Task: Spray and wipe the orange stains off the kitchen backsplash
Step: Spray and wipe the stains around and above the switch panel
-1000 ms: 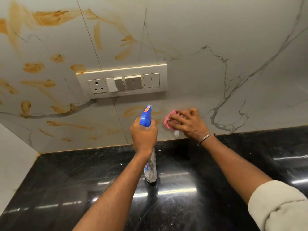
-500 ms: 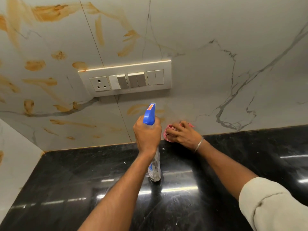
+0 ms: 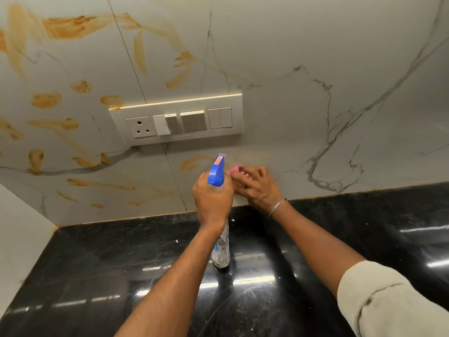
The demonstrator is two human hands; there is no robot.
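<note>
Orange stains point(image 3: 68, 27) smear the white marble backsplash point(image 3: 303, 40), mostly on its left half and above the switch plate. One orange smear point(image 3: 194, 162) lies just below the plate. My left hand point(image 3: 212, 200) grips the neck of a clear spray bottle point(image 3: 221, 249) with a blue trigger head point(image 3: 216, 172), held upright close to the wall. Just right of it my right hand point(image 3: 258, 187) presses a pink cloth point(image 3: 237, 171) against the backsplash low down, near the counter. Most of the cloth is hidden under the fingers.
A cream switch plate point(image 3: 176, 119) with a socket and several switches projects from the wall above my hands. A glossy black stone counter point(image 3: 97, 276) runs below the backsplash. A white side wall point(image 3: 17, 227) closes the left corner.
My right hand with the cloth dipped down toward the counter edge, then came back up and left next to the sprayer head. The left hand keeps its grip on the bottle.
</note>
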